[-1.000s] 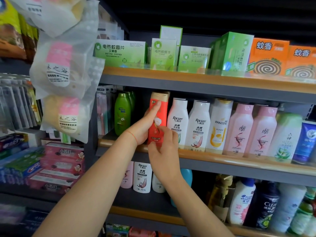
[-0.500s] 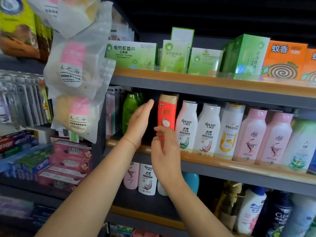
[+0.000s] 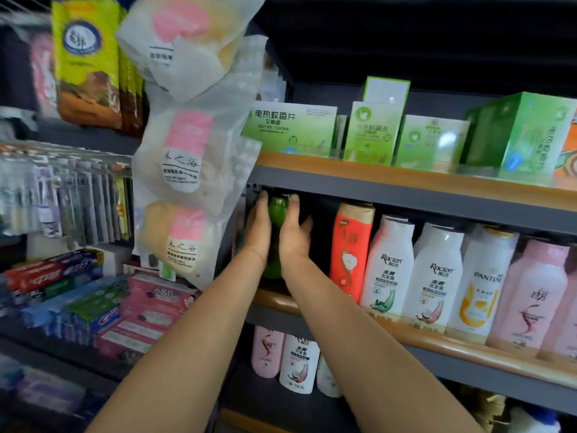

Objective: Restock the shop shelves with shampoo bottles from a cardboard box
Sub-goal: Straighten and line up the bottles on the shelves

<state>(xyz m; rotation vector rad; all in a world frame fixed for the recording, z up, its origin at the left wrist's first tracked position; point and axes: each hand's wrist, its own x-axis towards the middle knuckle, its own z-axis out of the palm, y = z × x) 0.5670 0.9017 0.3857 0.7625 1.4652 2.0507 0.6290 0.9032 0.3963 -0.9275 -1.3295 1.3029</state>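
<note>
Head view: green bottle (image 3: 276,220) between hands.

Small shop, toiletries aisle: my left hand (image 3: 257,232) and right hand (image 3: 293,235) reach into a grey shelf unit (image 3: 406,195) with wood-coloured edging. To their right, shampoo bottles (image 3: 437,276) in a row; above, green boxed goods (image 3: 293,129). To the left, toothpaste cartons (image 3: 62,276), hanging toothbrush packs (image 3: 71,198) and bagged sponges (image 3: 184,160).

Green shampoo bottle (image 3: 276,214) upright at middle shelf (image 3: 437,340) left end, mostly hidden.
</note>
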